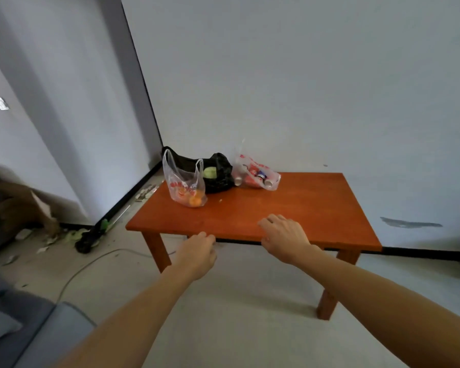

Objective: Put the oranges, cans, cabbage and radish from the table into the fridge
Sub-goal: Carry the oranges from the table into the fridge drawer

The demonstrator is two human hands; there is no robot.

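Three bags stand at the far left of a low orange-brown table (290, 208). A clear bag with red print holds oranges (195, 201). Behind it a black bag (219, 179) shows a pale green cabbage (209, 172). To the right, a clear red-printed bag holds several cans (258, 176) lying on their sides. No radish shows. My left hand (198, 254) hovers at the table's near edge, fingers loosely curled, holding nothing. My right hand (284, 236) reaches over the near part of the tabletop with relaxed fingers, also empty. Both hands are well short of the bags.
A white wall runs behind the table. A grey sofa (24, 328) fills the lower left. Torn cardboard (24, 208), scraps, a dark bag (91, 237) and a cable (91, 264) litter the floor at left. No fridge is in view.
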